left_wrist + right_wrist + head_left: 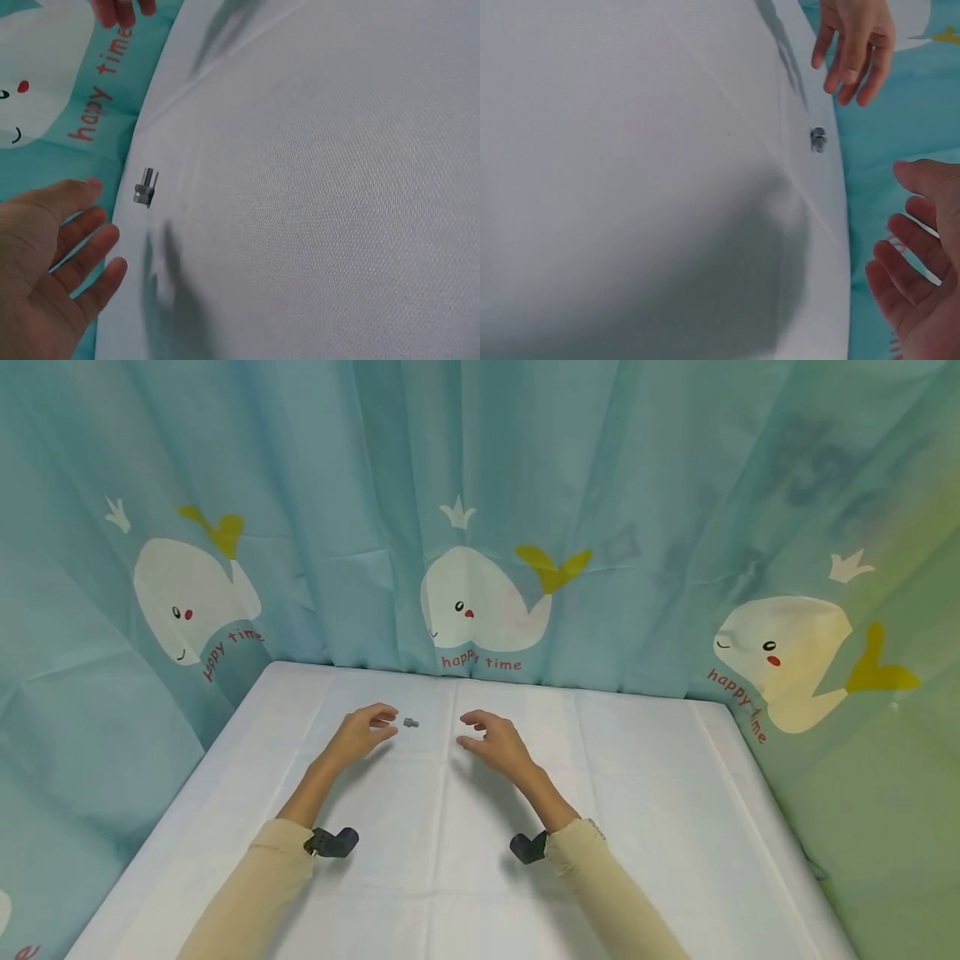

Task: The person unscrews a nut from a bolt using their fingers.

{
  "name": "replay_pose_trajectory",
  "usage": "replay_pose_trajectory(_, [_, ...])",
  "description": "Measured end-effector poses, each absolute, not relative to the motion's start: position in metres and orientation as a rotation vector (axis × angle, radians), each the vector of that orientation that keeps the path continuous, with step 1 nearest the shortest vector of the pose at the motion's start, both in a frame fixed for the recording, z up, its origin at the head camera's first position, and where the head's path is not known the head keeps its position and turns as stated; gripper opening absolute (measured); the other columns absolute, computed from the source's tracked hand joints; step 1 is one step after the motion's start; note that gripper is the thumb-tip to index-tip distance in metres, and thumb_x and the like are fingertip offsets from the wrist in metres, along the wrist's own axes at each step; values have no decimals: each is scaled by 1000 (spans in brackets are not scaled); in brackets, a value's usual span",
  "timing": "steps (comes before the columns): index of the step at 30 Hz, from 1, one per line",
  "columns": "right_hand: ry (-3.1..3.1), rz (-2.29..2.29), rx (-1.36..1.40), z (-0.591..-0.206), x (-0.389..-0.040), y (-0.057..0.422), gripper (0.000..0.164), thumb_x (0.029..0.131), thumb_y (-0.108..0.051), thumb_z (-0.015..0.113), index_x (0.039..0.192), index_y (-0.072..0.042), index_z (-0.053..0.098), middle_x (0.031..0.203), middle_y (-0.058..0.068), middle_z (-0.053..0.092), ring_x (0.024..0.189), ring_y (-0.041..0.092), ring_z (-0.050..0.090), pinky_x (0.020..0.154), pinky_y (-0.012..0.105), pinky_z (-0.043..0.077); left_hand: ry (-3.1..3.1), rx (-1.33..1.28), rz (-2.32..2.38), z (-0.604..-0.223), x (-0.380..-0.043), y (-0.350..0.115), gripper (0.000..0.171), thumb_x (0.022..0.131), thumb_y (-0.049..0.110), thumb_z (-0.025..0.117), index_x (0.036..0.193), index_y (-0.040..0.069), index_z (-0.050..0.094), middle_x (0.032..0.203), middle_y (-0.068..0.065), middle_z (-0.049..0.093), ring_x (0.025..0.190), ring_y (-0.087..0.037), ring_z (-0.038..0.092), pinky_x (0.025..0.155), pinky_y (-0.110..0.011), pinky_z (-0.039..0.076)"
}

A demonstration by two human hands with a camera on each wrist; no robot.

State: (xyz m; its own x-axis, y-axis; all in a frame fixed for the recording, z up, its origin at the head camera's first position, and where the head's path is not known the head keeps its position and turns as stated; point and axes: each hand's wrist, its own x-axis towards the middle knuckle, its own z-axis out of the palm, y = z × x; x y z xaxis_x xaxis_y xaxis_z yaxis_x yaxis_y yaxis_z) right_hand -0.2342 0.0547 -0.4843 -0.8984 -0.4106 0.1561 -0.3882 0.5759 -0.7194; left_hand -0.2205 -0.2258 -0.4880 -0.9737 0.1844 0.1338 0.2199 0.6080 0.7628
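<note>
A small grey metal piece [411, 722] lies on the white cloth; in the left wrist view the metal piece [145, 187] shows a blocky body with two narrow prongs, its exact kind unclear. Just left of it my left hand [362, 733] hovers over the cloth, fingers loosely bent and holding nothing. To the right, farther from the piece, my right hand [497, 742] is also raised, thumb and fingers apart with nothing between them. Neither hand touches the metal piece. The right wrist view has the metal piece [818, 139] between both hands, blurred.
A white cloth [637, 793] with fold creases covers the table. Blue-green curtains [322, 527] printed with whales hang close along its back and sides. Dark devices, such as the left wrist's camera [334, 842], stick out from both wrists.
</note>
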Motion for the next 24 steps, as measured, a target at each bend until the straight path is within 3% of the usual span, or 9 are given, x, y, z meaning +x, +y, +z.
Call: replay_pose_trajectory(24, [2762,-1109,-619,-509,-261,-10,31,95,-17,70,122,-4,68,119,8,69,110,23,63,91,36,52,-2821,-245,-1333,-500,-239,-224,27,94,5,68,118,-10,67,109,-22,70,100,-37,66,91,-48,51])
